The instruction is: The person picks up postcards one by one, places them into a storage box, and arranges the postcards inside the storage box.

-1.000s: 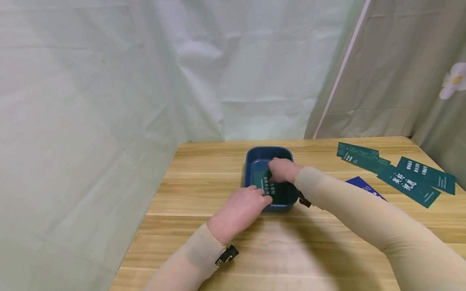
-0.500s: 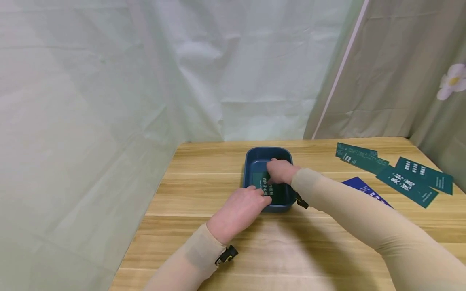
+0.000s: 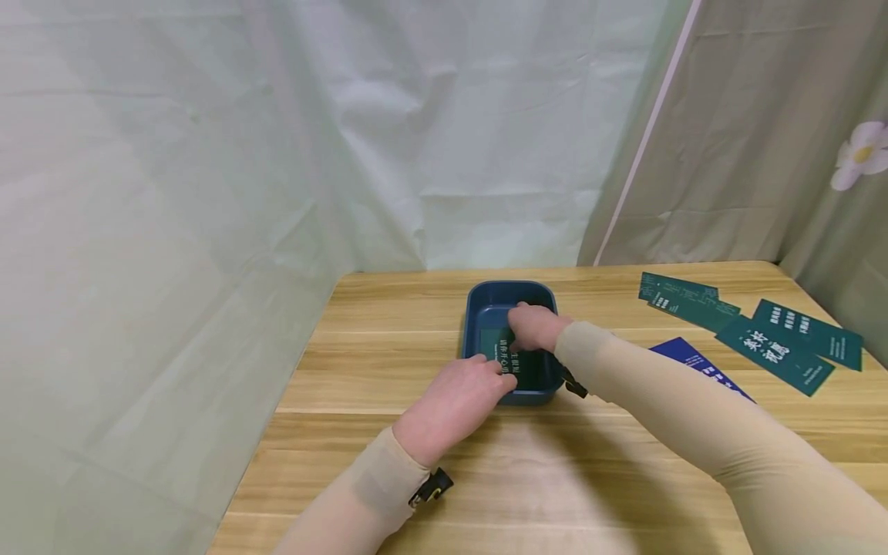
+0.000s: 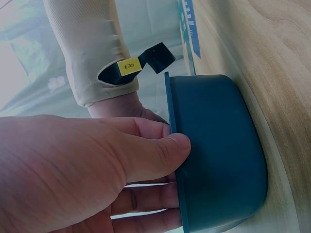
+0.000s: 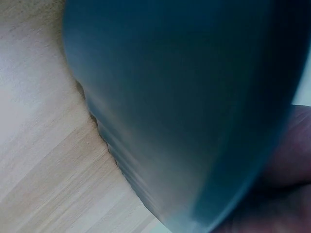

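A dark blue rectangular box stands on the wooden table, with a dark green card bearing white characters lying inside it. My left hand grips the box's near left rim; in the left wrist view its thumb presses the outer wall of the box and the fingers go over the rim. My right hand reaches into the box from the right, its fingertips at the card's upper right part. Whether those fingertips pinch the card is hidden. The right wrist view shows mostly the box's outer wall.
Several dark green cards with white print lie overlapping on the right of the table. A blue card lies nearer, partly behind the right sleeve. Pale curtains hang behind and at the left.
The card inside the box has shifted slightly left, and my right hand has moved slightly left with it. My left hand has stayed at the rim.
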Demonstrator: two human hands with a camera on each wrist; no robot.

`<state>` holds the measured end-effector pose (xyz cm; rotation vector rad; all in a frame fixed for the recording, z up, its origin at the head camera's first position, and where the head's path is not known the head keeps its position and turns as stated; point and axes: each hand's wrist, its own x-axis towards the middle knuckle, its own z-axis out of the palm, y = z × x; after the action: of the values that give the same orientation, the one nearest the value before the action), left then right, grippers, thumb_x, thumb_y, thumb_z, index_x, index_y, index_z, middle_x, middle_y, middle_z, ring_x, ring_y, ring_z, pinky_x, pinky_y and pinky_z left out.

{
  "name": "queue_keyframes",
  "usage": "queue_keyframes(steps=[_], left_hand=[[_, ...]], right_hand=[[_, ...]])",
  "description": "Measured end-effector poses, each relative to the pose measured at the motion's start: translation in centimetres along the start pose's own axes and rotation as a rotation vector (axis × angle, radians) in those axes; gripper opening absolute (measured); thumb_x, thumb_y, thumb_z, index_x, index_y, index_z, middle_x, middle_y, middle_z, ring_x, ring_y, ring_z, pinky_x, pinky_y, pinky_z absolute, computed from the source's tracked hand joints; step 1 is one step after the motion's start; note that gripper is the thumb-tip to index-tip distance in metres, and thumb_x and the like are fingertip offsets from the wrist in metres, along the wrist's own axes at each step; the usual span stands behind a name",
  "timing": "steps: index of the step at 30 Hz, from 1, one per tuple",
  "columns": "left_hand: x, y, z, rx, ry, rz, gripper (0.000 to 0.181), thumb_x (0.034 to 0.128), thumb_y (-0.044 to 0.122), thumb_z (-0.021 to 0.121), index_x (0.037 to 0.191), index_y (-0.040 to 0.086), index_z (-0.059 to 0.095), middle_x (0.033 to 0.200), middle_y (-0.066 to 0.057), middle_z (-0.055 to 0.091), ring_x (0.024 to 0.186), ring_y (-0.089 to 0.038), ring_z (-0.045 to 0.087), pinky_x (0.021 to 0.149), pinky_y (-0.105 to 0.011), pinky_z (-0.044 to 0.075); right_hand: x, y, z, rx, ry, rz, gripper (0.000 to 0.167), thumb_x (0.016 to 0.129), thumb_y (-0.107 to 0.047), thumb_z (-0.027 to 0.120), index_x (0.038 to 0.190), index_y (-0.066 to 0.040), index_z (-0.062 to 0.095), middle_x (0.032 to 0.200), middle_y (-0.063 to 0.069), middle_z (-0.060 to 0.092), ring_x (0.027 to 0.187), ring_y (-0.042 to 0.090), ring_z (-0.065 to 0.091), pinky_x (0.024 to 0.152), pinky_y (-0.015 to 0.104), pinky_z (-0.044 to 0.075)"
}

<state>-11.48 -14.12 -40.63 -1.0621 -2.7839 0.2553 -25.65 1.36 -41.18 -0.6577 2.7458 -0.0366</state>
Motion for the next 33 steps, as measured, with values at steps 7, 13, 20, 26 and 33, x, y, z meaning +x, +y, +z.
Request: queue_keyframes(steps=[7, 13, 20, 26, 33], left_hand=[[0.0, 0.0, 0.2, 0.002, 0.017, 0.001, 0.016, 0.1019, 0.013, 0.082, 0.114, 0.024, 0.084, 0.104, 0.002, 0.078, 0.087, -0.016, 0.068, 0.078, -0.029, 0.060], [0.0, 0.0, 0.2, 0.008, 0.008, 0.001, 0.016, 0.1026, 0.014, 0.081, 0.115, 0.024, 0.084, 0.105, 0.002, 0.078, 0.088, -0.016, 0.068, 0.079, -0.028, 0.060], [0.0, 0.0, 0.2, 0.009, 0.008, 0.002, 0.017, 0.1024, 0.014, 0.081, 0.115, 0.025, 0.084, 0.106, 0.002, 0.078, 0.088, -0.015, 0.068, 0.079, -0.028, 0.060], [0.1, 0.0, 0.2, 0.005, 0.008, 0.005, 0.017, 0.1030, 0.013, 0.081, 0.116, 0.024, 0.084, 0.107, 0.002, 0.078, 0.089, -0.016, 0.068, 0.080, -0.029, 0.061], [0.1, -0.1, 0.1, 0.010, 0.003, 0.003, 0.018, 0.1029, 0.014, 0.081, 0.117, 0.025, 0.084, 0.108, 0.002, 0.078, 0.089, -0.016, 0.068, 0.080, -0.029, 0.060]], right_hand=[[0.1, 0.1, -0.1, -0.035, -0.013, -0.018, 0.039, 0.103, -0.024, 0.082, 0.126, 0.006, 0.074, 0.130, 0.024, 0.067, 0.109, 0.031, 0.064, 0.102, 0.043, 0.057], [0.3, 0.1, -0.1, -0.032, -0.027, -0.011, 0.038, 0.104, -0.023, 0.081, 0.127, 0.005, 0.074, 0.129, 0.023, 0.068, 0.107, 0.030, 0.064, 0.101, 0.043, 0.057], [1.1, 0.2, 0.3, -0.083, -0.038, -0.007, 0.044, 0.101, -0.023, 0.084, 0.133, 0.004, 0.071, 0.136, 0.023, 0.068, 0.117, 0.032, 0.068, 0.109, 0.047, 0.055], [1.6, 0.6, 0.7, -0.087, -0.027, 0.003, 0.051, 0.101, -0.020, 0.084, 0.142, 0.004, 0.065, 0.142, 0.025, 0.065, 0.122, 0.036, 0.067, 0.112, 0.050, 0.054], [1.4, 0.5, 0.6, -0.063, -0.018, 0.016, 0.053, 0.102, -0.018, 0.082, 0.146, 0.003, 0.063, 0.146, 0.025, 0.063, 0.127, 0.036, 0.066, 0.114, 0.050, 0.052]])
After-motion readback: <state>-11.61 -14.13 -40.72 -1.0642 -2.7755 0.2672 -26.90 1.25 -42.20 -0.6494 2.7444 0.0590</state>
